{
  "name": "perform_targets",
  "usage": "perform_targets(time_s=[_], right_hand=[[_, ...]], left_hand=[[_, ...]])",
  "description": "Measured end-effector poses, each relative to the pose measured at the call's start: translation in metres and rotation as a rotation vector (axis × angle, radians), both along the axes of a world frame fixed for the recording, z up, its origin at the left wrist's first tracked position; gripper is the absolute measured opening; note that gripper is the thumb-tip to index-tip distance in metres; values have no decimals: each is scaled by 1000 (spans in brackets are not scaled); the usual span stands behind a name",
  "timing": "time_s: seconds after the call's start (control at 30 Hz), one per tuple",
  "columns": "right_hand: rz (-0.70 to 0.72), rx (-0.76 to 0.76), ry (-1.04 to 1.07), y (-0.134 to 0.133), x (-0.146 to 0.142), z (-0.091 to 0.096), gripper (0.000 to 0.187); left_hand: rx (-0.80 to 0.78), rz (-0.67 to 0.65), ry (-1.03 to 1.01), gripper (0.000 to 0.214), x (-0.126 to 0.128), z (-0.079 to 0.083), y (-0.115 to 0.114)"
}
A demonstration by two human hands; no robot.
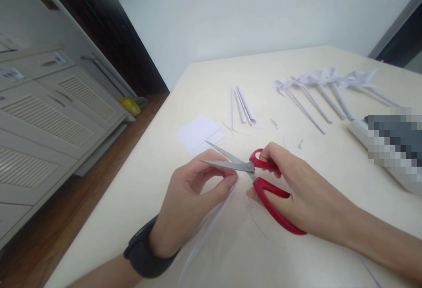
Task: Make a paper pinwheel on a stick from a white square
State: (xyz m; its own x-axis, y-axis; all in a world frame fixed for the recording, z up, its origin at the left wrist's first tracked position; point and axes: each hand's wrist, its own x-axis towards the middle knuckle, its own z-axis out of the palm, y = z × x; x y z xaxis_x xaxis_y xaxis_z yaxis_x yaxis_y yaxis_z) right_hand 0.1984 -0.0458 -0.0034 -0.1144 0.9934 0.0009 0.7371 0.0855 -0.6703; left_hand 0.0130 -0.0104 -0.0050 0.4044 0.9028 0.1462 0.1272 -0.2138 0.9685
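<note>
The right hand gripped red-handled scissors, fingers through the loops, with the blades parted and pointing left across the table. The left hand, a dark band on its wrist, pinched a thin white paper sheet between thumb and fingers right under the blade tips; the sheet was seen almost edge-on, running down toward the near edge of the table. The hands sat close together at the middle of the near side. Just beyond the blades lay a flat white paper square, and past it a few rolled paper sticks with small scraps beside them. Farther right, well apart from the hands, a row of paper pinwheels lay on the table. A blurred-out object rested by the right edge. Grey cabinets stood off to the left on a wooden floor.
</note>
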Motion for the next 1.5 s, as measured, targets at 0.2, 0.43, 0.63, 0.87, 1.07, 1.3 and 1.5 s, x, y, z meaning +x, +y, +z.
perform_targets(time_s=[0.2,0.43,0.63,0.87,1.07,1.3,1.5], right_hand=[[16,79,-81,-1,-3,-5,24],[12,147,-131,-2,-5,-4,24],[-12,209,-152,-2,-5,-6,24],[-11,276,-190,0,-4,-9,24],[-30,298,-210,0,-2,-9,23],[-29,347,-254,-1,-2,-9,25],[-9,397,-295,-1,-2,-8,23]], left_hand=[[-53,33,18,4,3,9,-4],[0,42,34,12,3,12,0],[-76,122,-5,10,6,13,-3],[-49,154,-60,15,4,12,-5],[-79,133,-73,13,1,7,-2],[-122,130,-106,12,0,6,-1],[-82,175,-56,12,1,11,-2]])
